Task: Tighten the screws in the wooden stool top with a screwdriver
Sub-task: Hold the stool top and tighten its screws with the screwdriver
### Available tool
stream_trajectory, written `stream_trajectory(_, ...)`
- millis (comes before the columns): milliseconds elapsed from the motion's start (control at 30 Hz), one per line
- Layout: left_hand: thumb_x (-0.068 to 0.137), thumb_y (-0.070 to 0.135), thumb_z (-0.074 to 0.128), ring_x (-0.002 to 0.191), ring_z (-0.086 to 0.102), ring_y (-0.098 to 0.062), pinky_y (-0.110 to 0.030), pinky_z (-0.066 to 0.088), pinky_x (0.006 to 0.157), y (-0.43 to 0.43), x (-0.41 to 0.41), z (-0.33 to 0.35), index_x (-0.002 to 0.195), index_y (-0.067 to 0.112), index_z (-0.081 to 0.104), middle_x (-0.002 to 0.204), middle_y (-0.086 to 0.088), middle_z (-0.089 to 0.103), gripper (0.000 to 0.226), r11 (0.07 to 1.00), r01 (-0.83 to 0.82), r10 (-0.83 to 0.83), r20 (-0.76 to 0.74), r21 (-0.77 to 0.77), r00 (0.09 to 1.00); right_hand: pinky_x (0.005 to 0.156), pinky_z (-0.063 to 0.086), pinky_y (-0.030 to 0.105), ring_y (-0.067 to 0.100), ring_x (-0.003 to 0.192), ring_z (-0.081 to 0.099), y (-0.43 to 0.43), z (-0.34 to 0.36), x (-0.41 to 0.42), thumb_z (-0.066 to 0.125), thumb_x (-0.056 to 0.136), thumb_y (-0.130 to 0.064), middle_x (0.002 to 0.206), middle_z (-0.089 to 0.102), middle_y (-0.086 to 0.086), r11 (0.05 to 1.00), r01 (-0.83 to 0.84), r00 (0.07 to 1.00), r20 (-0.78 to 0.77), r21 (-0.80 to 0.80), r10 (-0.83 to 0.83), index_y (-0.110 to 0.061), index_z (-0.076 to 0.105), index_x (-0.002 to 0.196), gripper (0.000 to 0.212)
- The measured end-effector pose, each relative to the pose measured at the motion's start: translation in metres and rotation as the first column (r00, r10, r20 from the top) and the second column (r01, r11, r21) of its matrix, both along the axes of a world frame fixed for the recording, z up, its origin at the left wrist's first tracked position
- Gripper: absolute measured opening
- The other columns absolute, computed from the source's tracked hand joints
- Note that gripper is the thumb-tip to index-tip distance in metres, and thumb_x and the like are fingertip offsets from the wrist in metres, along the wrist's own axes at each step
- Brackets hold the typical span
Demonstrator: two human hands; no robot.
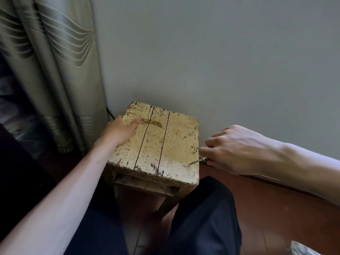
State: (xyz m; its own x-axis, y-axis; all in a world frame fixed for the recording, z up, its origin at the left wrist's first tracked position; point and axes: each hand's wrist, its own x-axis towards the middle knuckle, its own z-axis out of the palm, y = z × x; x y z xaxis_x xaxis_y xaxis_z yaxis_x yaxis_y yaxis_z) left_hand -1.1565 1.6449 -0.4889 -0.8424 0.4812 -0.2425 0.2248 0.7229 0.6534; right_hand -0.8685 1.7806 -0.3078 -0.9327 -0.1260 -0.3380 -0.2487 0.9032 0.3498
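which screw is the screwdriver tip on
The screw nearest the front right corner of the stool: the screwdriver in the right hand meets it. The other two sit farther back.

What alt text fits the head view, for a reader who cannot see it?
A right hand holds a screwdriver on a screw near the right edge of a worn wooden stool top; the left hand holds its left edge.

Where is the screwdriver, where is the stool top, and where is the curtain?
screwdriver [196, 161]: head view, on its metal shaft.
wooden stool top [156, 140]: head view, on the bare middle plank.
curtain [55, 70]: head view, on a hanging fold.
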Motion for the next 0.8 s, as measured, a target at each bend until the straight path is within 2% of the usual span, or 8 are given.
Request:
stream_trajectory(233, 0.087, 0.086, 0.04, 0.149, 0.035, -0.036, -0.052, 0.038, 0.112, 0.001, -0.001, -0.003, 0.162, 0.015, 0.023, 0.166, -0.011, 0.031, 0.105, 1.0, -0.006, 0.006, -0.011, 0.0, 1.0, 0.059, 0.04, 0.033, 0.027, 0.071, 0.063, 0.0, -0.004, -0.008, 0.045, 0.101, -0.054, 0.078, 0.068, -0.002, 0.992, 0.099, 0.992, -0.088, 0.076, -0.092, -0.022, 0.062, 0.094, 0.037)
stream_trajectory(333, 0.087, 0.086, 0.041, 0.147, 0.038, -0.036, -0.051, 0.04, 0.112, 0.001, -0.002, -0.002, 0.161, 0.013, 0.028, 0.164, -0.012, 0.035, 0.104, 1.0, -0.006, 0.006, -0.014, 0.002, 1.0, 0.057, 0.045, 0.031, 0.026, 0.061, 0.055, -0.008, -0.007, -0.014, 0.057, 0.093, -0.045, 0.065, 0.055, -0.002, 0.964, 0.265, 0.953, -0.154, 0.015, -0.259, -0.017, 0.064, 0.081, 0.032)
stream_trajectory(467, 0.087, 0.086, 0.042, 0.147, 0.038, -0.036, -0.051, 0.04, 0.111, 0.001, -0.001, -0.001, 0.161, 0.013, 0.027, 0.164, -0.011, 0.035, 0.104, 1.0, -0.009, 0.009, -0.012, 0.007, 1.0, 0.053, 0.045, 0.028, 0.026, 0.062, 0.058, -0.01, -0.006, -0.027, 0.068, 0.088, -0.04, 0.068, 0.062, 0.003, 0.763, 0.618, 0.763, -0.092, -0.188, -0.64, -0.009, 0.07, 0.078, 0.032)
stream_trajectory(533, 0.087, 0.086, 0.041, 0.148, 0.037, -0.036, -0.05, 0.039, 0.111, 0.0, -0.001, -0.001, 0.162, 0.014, 0.025, 0.165, -0.011, 0.033, 0.105, 1.0, -0.01, 0.01, -0.006, 0.011, 1.0, 0.053, 0.046, 0.027, 0.024, 0.06, 0.057, -0.004, -0.003, -0.029, 0.071, 0.088, -0.042, 0.065, 0.062, 0.001, 0.664, 0.701, 0.683, -0.022, -0.26, -0.73, -0.006, 0.073, 0.082, 0.036)
stream_trajectory(600, 0.087, 0.085, 0.042, 0.149, 0.035, -0.035, -0.05, 0.038, 0.112, 0.0, 0.0, -0.001, 0.162, 0.014, 0.025, 0.166, -0.01, 0.031, 0.105, 1.0, -0.009, 0.009, -0.001, 0.02, 1.0, 0.059, 0.052, 0.028, 0.02, 0.065, 0.062, 0.0, -0.001, -0.024, 0.071, 0.089, -0.044, 0.068, 0.066, -0.003, 0.623, 0.719, 0.662, 0.028, -0.308, -0.749, -0.01, 0.075, 0.085, 0.035)
stream_trajectory(667, 0.088, 0.085, 0.042, 0.15, 0.033, -0.035, -0.05, 0.037, 0.112, 0.0, -0.001, -0.001, 0.162, 0.014, 0.024, 0.167, -0.01, 0.03, 0.104, 1.0, -0.012, 0.012, 0.004, 0.022, 1.0, 0.065, 0.057, 0.027, 0.012, 0.079, 0.068, 0.002, 0.002, -0.018, 0.07, 0.089, -0.045, 0.081, 0.069, -0.013, 0.648, 0.689, 0.701, 0.072, -0.325, -0.709, -0.025, 0.074, 0.088, 0.021)
stream_trajectory(733, 0.088, 0.085, 0.041, 0.15, 0.033, -0.035, -0.05, 0.037, 0.112, 0.0, -0.001, -0.001, 0.162, 0.014, 0.023, 0.166, -0.01, 0.031, 0.104, 1.0, -0.01, 0.009, 0.002, 0.017, 1.0, 0.057, 0.046, 0.022, 0.003, 0.075, 0.062, 0.001, 0.005, -0.012, 0.069, 0.089, -0.044, 0.082, 0.061, -0.018, 0.714, 0.632, 0.765, 0.097, -0.3, -0.636, -0.037, 0.063, 0.093, 0.01)
stream_trajectory(800, 0.088, 0.085, 0.04, 0.149, 0.035, -0.036, -0.05, 0.038, 0.111, 0.0, -0.001, -0.001, 0.162, 0.014, 0.023, 0.166, -0.01, 0.031, 0.104, 1.0, -0.006, 0.006, 0.002, 0.012, 1.0, 0.055, 0.041, 0.026, 0.008, 0.069, 0.058, 0.002, 0.005, -0.006, 0.064, 0.093, -0.046, 0.08, 0.058, -0.014, 0.844, 0.499, 0.863, 0.023, -0.195, -0.504, -0.037, 0.055, 0.097, 0.014)
